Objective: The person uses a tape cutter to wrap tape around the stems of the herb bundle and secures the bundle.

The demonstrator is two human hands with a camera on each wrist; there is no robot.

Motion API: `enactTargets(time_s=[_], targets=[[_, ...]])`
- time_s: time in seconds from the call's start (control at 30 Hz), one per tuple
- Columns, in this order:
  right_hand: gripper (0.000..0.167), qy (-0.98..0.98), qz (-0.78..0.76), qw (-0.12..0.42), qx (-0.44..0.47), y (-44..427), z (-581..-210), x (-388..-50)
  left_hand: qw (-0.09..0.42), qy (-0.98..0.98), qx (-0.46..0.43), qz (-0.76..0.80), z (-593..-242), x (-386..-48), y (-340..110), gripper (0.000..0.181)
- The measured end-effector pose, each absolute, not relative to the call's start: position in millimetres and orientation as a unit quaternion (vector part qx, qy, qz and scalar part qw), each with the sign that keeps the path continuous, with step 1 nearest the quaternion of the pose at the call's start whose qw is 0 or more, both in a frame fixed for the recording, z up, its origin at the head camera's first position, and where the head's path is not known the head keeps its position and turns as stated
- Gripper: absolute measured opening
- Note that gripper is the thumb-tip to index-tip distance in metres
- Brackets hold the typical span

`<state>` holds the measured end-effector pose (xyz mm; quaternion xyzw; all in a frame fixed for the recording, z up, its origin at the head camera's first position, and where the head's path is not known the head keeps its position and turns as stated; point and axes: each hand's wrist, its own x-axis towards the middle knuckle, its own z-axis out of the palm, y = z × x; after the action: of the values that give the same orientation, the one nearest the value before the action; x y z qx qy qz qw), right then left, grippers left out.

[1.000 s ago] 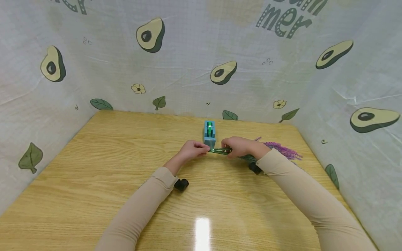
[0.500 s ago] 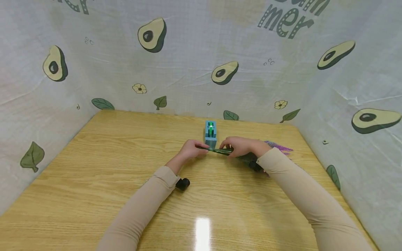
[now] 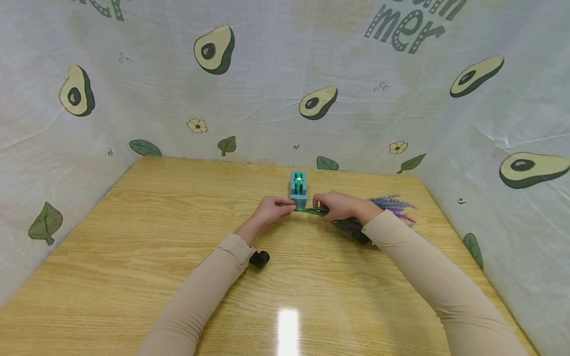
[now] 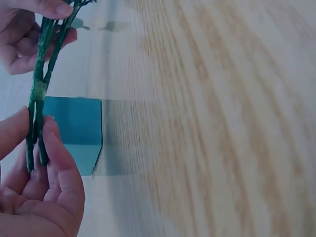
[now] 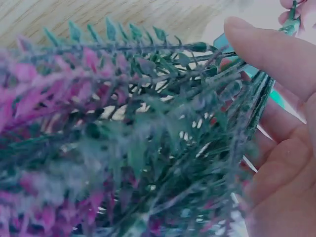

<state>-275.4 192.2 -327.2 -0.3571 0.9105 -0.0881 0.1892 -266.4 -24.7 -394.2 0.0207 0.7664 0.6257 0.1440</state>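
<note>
A bunch of artificial lavender-like flowers (image 3: 394, 203), purple and pink with green stems (image 4: 37, 113), lies sideways between the two hands. My left hand (image 3: 270, 210) pinches the lower stem ends between thumb and fingers. Farther up, my right hand (image 3: 339, 205) holds the stems, thumb on one side and curled fingers on the other; the flower heads spread beyond it in the right wrist view. A band of clear tape (image 4: 39, 90) appears wrapped round the stems between the hands. Just behind the stems stands a blue tape dispenser (image 3: 298, 184) with a green roll.
The wooden table (image 3: 200, 198) is bordered by white cloth (image 3: 258, 64) printed with avocados and leaves, at the back and both sides. Black wrist cameras (image 3: 260, 259) sit under the forearms.
The bunch has turned in the hands: the flower heads shifted from pink-purple to more bluish on the visible side. Both hands stay close to the same spot in front of the dispenser.
</note>
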Motion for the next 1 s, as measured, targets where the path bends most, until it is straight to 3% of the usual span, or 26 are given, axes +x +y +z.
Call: enactTargets(time_s=[0.4,0.63,1.0], targets=[[0.044,0.903,-0.097,0.173,-0.38,193,-327,-277,0.125,0.793,0.019,0.596,-393,-268,-26,0.017],[0.04,0.889,-0.111,0.156,-0.416,198,-331,-281,0.1,0.801,0.036,0.59,-394,-270,-23,0.019],[0.027,0.907,-0.14,0.179,-0.356,198,-336,-280,0.077,0.836,0.043,0.542,-389,-269,-19,0.013]])
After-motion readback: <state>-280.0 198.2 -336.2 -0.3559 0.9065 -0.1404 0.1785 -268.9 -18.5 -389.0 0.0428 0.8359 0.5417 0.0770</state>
